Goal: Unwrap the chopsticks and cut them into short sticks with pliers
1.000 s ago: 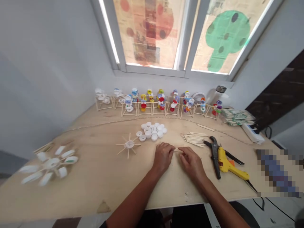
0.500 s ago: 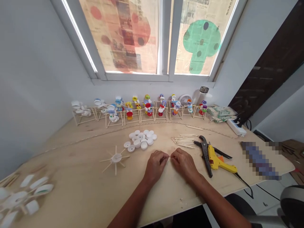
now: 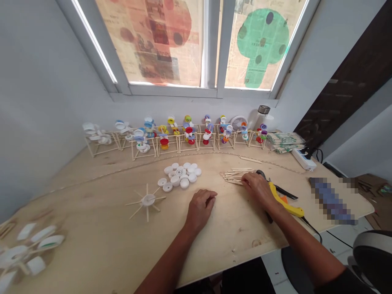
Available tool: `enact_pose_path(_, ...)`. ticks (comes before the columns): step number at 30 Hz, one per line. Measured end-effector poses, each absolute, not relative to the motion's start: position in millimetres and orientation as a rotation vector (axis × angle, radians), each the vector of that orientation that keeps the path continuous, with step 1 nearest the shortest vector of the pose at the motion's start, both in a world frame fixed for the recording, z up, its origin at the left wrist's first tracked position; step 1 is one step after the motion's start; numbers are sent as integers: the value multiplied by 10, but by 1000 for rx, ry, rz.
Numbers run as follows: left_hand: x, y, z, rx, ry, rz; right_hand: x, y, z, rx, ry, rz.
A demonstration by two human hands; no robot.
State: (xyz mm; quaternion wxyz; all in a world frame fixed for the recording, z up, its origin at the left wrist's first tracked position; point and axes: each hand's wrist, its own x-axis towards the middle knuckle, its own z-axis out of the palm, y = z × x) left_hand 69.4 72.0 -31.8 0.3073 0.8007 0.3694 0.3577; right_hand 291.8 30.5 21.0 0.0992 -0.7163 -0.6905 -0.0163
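Right hand [image 3: 244, 179] has moved to the sticks [image 3: 233, 175], grip unclear; left hand [image 3: 200, 207] curled narrow, well apart.

Caps [image 3: 184, 183] glossy plastic; sticks [image 3: 235, 175] matt, seemingly wood.

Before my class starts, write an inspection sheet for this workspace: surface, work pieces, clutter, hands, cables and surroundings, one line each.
Surface: wooden table, small flecks near the front edge.
Work pieces: white caps, stick pile, spoked hub.
Clutter: yellow glue gun, partly hidden from view.
Hands: left hand on the table; right hand at the stick pile, grip unclear.
Cables: black cord runs over the front edge.
Surroundings: papered window behind.
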Motion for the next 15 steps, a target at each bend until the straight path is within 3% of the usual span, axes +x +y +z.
enact_pose_path(15, 691, 749, -297, 2138, 989, 890, 3118, 705, 178, -2145, -2233, -98)
